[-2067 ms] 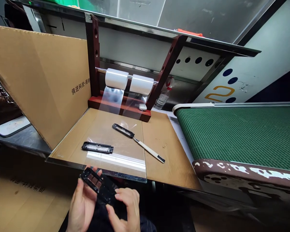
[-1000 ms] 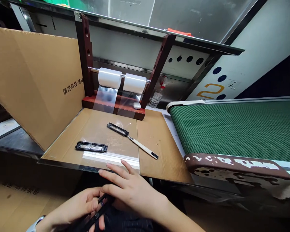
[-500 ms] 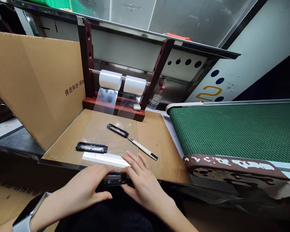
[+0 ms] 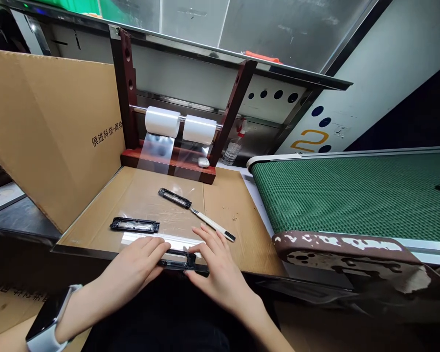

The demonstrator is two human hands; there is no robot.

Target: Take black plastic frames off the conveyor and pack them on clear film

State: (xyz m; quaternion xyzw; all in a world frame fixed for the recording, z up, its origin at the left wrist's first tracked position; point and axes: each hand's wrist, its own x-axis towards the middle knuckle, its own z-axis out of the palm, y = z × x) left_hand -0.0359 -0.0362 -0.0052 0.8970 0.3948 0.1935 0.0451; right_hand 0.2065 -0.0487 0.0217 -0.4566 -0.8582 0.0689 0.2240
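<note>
Both hands hold a long black plastic part flat at the near edge of the cardboard work surface. My left hand grips its left end with fingers laid over it. My right hand pinches its right end, fingers stretched forward. A white strip of film lies just beyond the fingertips. Another black part rests to the left, and a third black part lies farther back under clear film.
A white-handled tool lies diagonally on the board. Two white film rolls hang on a dark red stand. A cardboard wall rises at left. A green conveyor belt runs at right, a water bottle behind.
The black part came up from my lap to the board's near edge. Both hands moved forward with it and now press its ends there.
</note>
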